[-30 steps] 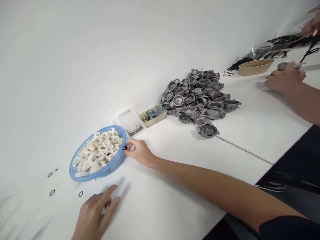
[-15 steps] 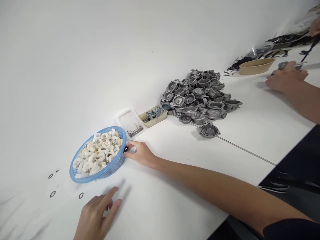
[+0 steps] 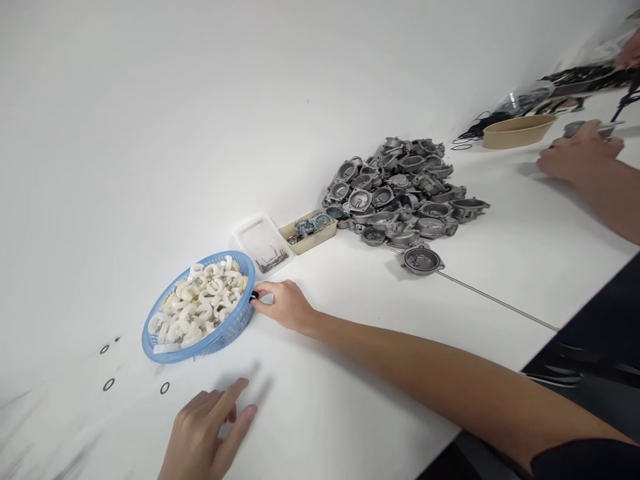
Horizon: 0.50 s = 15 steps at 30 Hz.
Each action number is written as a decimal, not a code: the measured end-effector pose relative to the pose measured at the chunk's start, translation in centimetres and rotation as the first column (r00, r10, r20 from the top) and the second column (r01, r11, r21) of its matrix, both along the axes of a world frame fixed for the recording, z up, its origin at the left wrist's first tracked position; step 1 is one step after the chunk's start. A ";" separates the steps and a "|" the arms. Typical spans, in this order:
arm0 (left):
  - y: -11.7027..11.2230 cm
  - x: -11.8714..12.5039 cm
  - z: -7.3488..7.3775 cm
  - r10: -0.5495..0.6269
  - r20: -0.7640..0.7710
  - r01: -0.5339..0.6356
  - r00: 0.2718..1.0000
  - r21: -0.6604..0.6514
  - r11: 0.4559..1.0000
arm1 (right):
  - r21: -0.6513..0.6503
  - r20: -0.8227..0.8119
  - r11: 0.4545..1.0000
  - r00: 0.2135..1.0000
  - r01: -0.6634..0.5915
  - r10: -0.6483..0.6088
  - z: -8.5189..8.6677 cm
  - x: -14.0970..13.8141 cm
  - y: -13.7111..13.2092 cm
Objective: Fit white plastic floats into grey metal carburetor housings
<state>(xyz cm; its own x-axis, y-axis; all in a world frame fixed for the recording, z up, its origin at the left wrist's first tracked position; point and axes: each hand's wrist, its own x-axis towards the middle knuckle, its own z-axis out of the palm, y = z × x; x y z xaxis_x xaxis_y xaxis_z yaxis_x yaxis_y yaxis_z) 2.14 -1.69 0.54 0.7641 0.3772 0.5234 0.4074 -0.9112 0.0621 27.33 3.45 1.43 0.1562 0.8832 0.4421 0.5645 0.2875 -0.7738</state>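
Observation:
My right hand pinches a small black round part between thumb and forefinger, close against the right side of a blue plastic basket. White ring-shaped plastic pieces with metal bits fill the basket. Below it, my left hand hovers over the white table with thumb and forefinger apart and nothing between them; its other fingers curl inward. Several thin black rings lie on the table left of that hand.
Behind my right hand stand a white tray with metal pins and a cream box of metal parts. Grey metal castings form a heap, one casting beside a thin rod. A co-worker's hand holds a metal part near a tan container.
The view has shifted slightly. My left hand has moved a little to the right. My right hand keeps its pinch on the black part beside the basket.

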 end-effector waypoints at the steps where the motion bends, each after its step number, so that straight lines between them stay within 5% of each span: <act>1: 0.0 0.1 0.2 -0.003 0.010 0.003 1.000 0.012 1.000 | 0.004 0.014 1.000 1.000 0.006 -0.006 0.0 0.0 0.0; 15: -0.2 -0.5 0.1 0.017 0.018 -0.016 1.000 -0.048 0.999 | 0.013 -0.034 1.000 0.999 0.012 -0.012 -0.2 0.0 0.2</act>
<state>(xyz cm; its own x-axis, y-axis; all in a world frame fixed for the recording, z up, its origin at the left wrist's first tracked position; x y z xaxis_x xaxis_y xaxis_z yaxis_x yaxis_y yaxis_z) 1.63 -1.89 0.68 0.7484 0.4144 0.5179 0.4204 -0.9003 0.1129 27.34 3.65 1.18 0.1820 0.8752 0.4482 0.5412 0.2914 -0.7888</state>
